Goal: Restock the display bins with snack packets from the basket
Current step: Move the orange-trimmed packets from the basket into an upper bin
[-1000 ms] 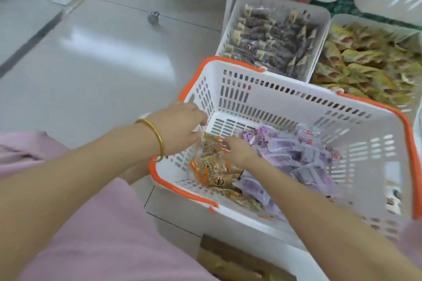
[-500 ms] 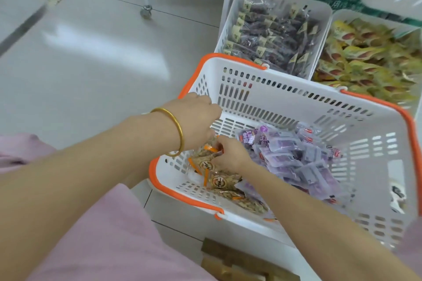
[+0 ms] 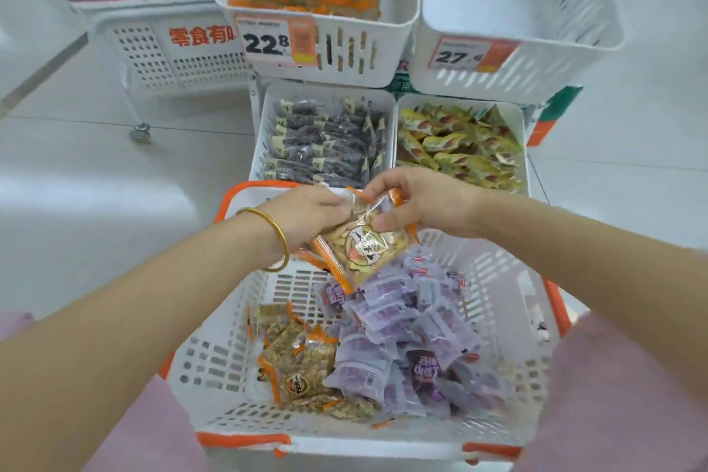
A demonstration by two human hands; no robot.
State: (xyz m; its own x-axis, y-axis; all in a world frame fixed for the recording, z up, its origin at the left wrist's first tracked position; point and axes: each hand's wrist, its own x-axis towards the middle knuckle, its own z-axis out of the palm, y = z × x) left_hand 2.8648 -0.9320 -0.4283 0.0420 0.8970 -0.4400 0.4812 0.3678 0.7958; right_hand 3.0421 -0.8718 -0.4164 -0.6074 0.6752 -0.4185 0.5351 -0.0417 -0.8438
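Observation:
A white basket with an orange rim [image 3: 214,368] stands in front of me. It holds orange-edged nut packets [image 3: 302,364] at its left and several purple packets [image 3: 406,333] at its right. Both hands lift a small stack of the orange-edged nut packets [image 3: 360,249] above the basket's far end. My left hand [image 3: 306,213], with a gold bangle on the wrist, grips the stack's left top. My right hand [image 3: 417,199] pinches its right top. An upper bin [image 3: 398,34] priced 22.8 holds matching orange-edged packets.
Below it a bin of dark packets [image 3: 260,134] and a bin of yellow packets [image 3: 523,134] stand side by side. The upper right bin [image 3: 517,19], priced 27, shows no stock. A wheeled white cart [image 3: 161,50] stands at the left on the pale floor.
Both hands came up out of the basket's left corner with a stack of orange-edged nut packets. My view has tilted up, and the upper bins now show.

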